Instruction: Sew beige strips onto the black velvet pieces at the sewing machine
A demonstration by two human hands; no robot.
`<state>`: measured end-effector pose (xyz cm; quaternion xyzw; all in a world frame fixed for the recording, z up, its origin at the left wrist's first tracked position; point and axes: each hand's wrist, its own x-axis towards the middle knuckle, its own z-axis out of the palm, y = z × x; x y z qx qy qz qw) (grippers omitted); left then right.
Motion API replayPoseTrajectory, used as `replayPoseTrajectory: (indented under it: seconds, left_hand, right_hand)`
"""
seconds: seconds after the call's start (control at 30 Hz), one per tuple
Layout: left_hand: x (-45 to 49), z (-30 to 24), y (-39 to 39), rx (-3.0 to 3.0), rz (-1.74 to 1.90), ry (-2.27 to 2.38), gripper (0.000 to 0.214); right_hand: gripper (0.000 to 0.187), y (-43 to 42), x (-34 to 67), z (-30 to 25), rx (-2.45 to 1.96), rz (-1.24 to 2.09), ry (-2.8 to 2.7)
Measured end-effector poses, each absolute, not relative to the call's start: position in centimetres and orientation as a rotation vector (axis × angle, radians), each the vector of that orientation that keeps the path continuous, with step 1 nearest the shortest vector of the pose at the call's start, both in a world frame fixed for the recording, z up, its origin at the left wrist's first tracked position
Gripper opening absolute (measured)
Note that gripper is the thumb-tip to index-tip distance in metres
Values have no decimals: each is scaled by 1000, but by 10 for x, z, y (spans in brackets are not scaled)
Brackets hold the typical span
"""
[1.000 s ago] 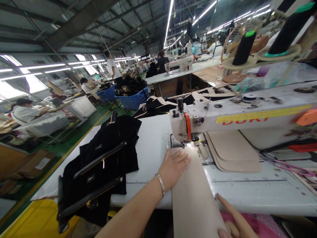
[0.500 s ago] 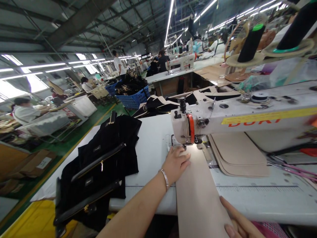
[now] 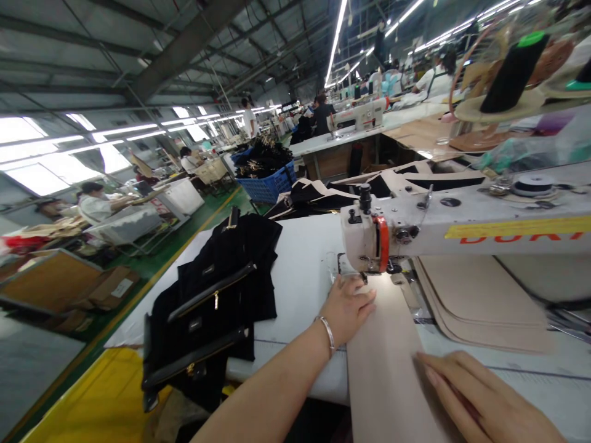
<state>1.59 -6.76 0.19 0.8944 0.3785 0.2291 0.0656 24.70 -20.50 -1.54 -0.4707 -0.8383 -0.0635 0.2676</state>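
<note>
A long beige strip of material (image 3: pixel 388 351) lies on the white table and runs under the needle of the white sewing machine (image 3: pixel 369 237). My left hand (image 3: pixel 347 306), with a silver bracelet at the wrist, rests flat on the strip's far left edge, fingers stretched toward the presser foot. My right hand (image 3: pixel 480 397) lies flat on the strip's near right part, fingers extended. Neither hand grips anything.
A stack of beige cut pieces (image 3: pixel 480 301) lies under the machine arm at right. Black bag parts with zips (image 3: pixel 217 301) are piled on the table's left. Thread cones (image 3: pixel 512 71) stand above. A blue crate (image 3: pixel 268 184), other machines and people fill the hall behind.
My right hand has come up onto the strip and now lies flat on it. My left hand has crept forward toward the needle, and the view has shifted right.
</note>
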Motion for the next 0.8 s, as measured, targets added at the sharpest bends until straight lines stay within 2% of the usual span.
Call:
replayPoseTrajectory:
  seconds: [0.07, 0.17, 0.2, 0.27, 0.33, 0.37, 0.43, 0.47, 0.53, 0.63, 0.7, 0.8]
  left_hand:
    - [8, 15, -77, 2767, 622, 1065, 38]
    - [-31, 52, -87, 2827, 562, 967, 40]
    - [-53, 66, -88, 2817, 603, 1066, 38]
    - [-104, 92, -87, 2730, 737, 1569, 35]
    - [-160, 106, -82, 2488, 545, 2229, 40]
    - [-186, 108, -78, 2394, 478, 2348, 45]
    - [-226, 102, -73, 2345, 328, 2363, 67]
    - [-240, 97, -70, 2360, 284, 2337, 70]
    - [-255, 88, -68, 2418, 234, 2280, 63]
    - [-260, 91, -69, 2477, 263, 2283, 38]
    - [-259, 109, -77, 2474, 332, 2354, 28]
    - [-253, 154, -102, 2434, 589, 2536, 28]
  right_hand:
    - [37, -172, 234, -8, -1261, -303, -2314]
    - [51, -135, 211, -10, -1228, -416, -2335]
    - [54, -128, 208, -14, -1204, -437, -2349]
    - [59, -119, 208, -26, -1191, -448, -2358]
    - [61, -114, 215, -38, -1219, -451, -2347]
    - [63, -113, 219, -43, -1226, -465, -2342]
    - [67, -111, 226, -51, -1201, -511, -2356]
    - [68, -110, 227, -53, -1180, -534, -2365]
    - [69, -110, 227, -53, -1169, -555, -2371]
    - [64, -114, 222, -45, -1232, -514, -2361]
    - [61, -118, 218, -39, -1253, -488, -2349]
    - [59, -121, 216, -33, -1242, -475, -2346]
